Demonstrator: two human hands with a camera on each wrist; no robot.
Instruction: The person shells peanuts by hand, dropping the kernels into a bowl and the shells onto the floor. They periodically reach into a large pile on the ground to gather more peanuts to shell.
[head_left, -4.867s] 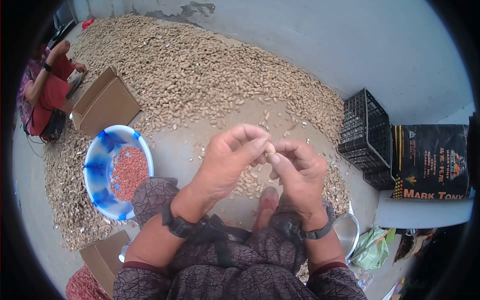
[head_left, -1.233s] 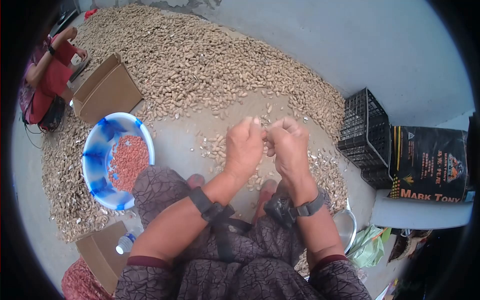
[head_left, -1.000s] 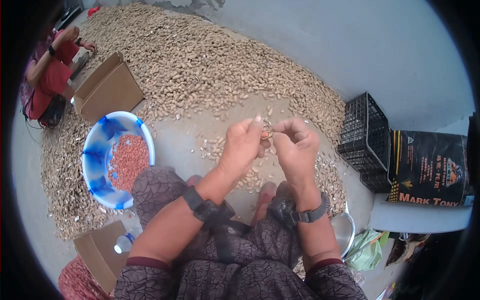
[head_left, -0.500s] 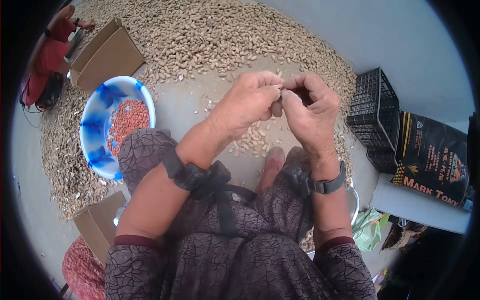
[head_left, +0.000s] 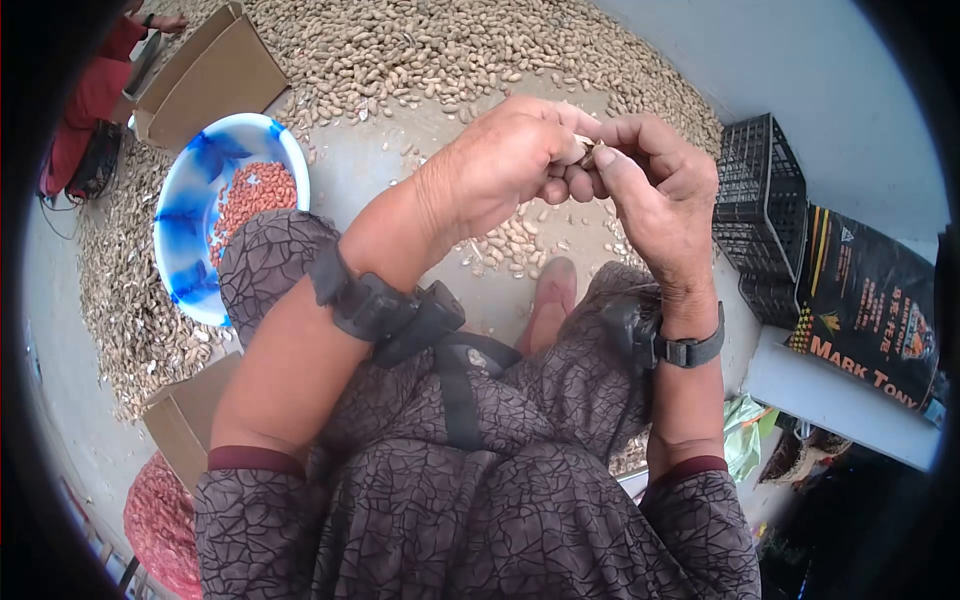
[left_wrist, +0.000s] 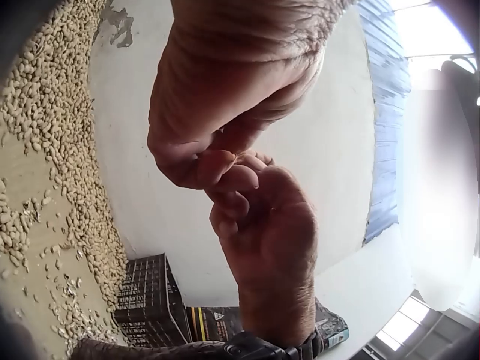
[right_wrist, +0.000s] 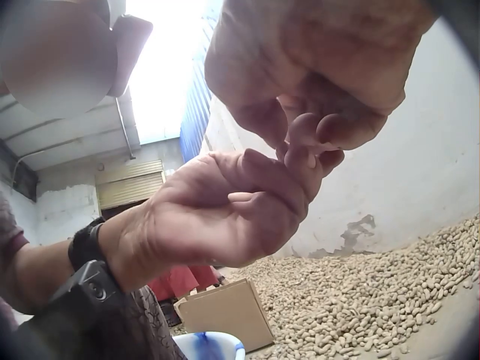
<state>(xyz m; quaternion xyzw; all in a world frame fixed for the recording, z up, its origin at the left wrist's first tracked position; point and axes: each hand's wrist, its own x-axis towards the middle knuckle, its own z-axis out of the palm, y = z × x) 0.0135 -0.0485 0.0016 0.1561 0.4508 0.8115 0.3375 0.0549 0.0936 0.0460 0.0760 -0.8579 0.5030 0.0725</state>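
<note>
In the head view my left hand point(head_left: 510, 165) and right hand point(head_left: 665, 195) meet fingertip to fingertip over the ground, pinching a small cracked peanut shell point(head_left: 590, 152) between them. Curled fingers cover most of the shell. The left wrist view has the left hand point(left_wrist: 232, 90) above and the right hand point(left_wrist: 274, 232) below, fingertips touching. Seen from the right wrist, the left hand point(right_wrist: 217, 206) is palm up with its fingers bent against those of the right hand point(right_wrist: 322, 75). Shelled red peanuts point(head_left: 255, 195) lie in a blue and white basin point(head_left: 185, 240) to the left.
Unshelled peanuts point(head_left: 430, 50) spread in a large heap along the wall, with a loose patch point(head_left: 515, 245) by my foot. Empty shells point(head_left: 130, 290) pile at the left. Around me are a cardboard box point(head_left: 215, 75), black crates point(head_left: 755, 200), a black sack point(head_left: 865, 310) and another person's leg point(head_left: 95, 110).
A whole peanut was between the fingertips at first; about a second ago a red kernel showed in its opened shell. Both hands now sit higher and further right in the head view, which has shifted.
</note>
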